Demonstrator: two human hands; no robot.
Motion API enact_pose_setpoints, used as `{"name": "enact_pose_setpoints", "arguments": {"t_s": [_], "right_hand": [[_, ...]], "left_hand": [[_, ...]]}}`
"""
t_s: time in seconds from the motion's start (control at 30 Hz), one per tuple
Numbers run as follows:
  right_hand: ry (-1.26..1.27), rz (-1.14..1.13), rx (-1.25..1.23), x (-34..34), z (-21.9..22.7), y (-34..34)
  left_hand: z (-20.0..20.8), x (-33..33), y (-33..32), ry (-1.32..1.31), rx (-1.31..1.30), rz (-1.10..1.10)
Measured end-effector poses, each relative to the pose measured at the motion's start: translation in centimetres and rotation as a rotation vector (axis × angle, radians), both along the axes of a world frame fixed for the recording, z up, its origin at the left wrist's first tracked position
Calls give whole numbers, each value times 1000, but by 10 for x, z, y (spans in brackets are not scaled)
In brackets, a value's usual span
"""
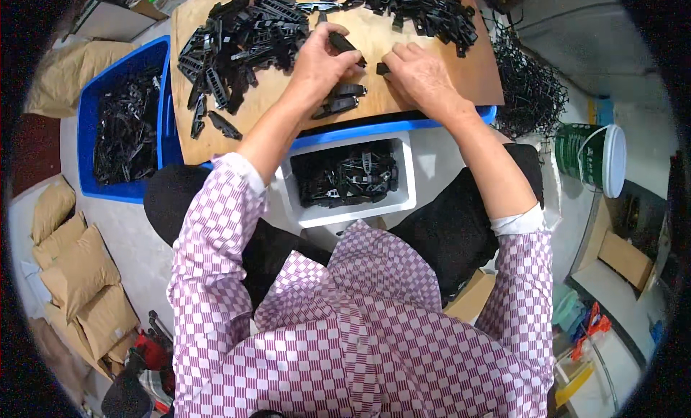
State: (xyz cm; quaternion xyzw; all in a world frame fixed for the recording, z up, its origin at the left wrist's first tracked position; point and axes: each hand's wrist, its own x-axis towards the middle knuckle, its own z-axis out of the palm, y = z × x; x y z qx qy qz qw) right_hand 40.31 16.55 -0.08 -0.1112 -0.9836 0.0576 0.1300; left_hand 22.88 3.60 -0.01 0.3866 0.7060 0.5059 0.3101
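Observation:
Over the wooden board (394, 119), my left hand (317, 64) is closed round a long black plastic part (347, 50), gripped between thumb and fingers. To its right, my right hand (423, 76) has its fingers drawn together on a small black piece (382, 68); the rest of that piece is hidden by the fingers. A gap separates the two hands. Just below my left hand lie a few assembled black parts (338, 101). A big pile of black slotted parts (252, 40) spreads over the board's left side, and another pile of black pieces (432, 15) covers its far right.
A white box (353, 215) of black parts stands below the board's near edge, between my knees. At left is a blue bin (85, 148) with more parts. Thin black pieces (529, 87) heap at right beside a green bucket (586, 155). Brown packages (83, 263) lie lower left.

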Motion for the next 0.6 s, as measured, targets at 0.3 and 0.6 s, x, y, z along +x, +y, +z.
{"name": "enact_pose_setpoints", "arguments": {"t_s": [0.3, 0.6], "right_hand": [[-90, -200, -9, 6, 12, 7], [-65, -178, 2, 24, 10, 20]], "left_hand": [[-6, 9, 25, 212, -218, -172], [17, 6, 14, 745, -318, -374]]}}
